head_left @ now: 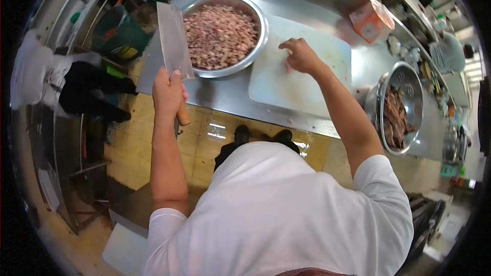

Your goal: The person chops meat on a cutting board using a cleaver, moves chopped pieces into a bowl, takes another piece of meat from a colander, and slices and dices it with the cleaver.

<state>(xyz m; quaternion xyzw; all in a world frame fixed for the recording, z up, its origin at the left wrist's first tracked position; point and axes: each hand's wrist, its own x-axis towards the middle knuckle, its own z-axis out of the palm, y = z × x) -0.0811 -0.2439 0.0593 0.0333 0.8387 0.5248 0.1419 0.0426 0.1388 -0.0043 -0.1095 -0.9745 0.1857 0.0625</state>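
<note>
My left hand [169,92] is closed around the wooden handle of a cleaver [174,36]. Its broad blade points up and away, beside the left rim of a metal bowl [265,30]. Small chopped pieces of meat [220,36] fill that bowl. Over the white cutting board [276,89], my right hand [304,56] hangs with the index finger stretched out and the thumb apart. I make out nothing held in it. A small pinkish smear or scrap lies on the board just below its fingers.
On the right of the steel counter [215,97], a colander [409,79] holds dark strips of meat [394,117]. An orange scale [371,23] stands at the back. A green bin [120,36] is at left, near another person [76,79]. A second person [447,53] is far right.
</note>
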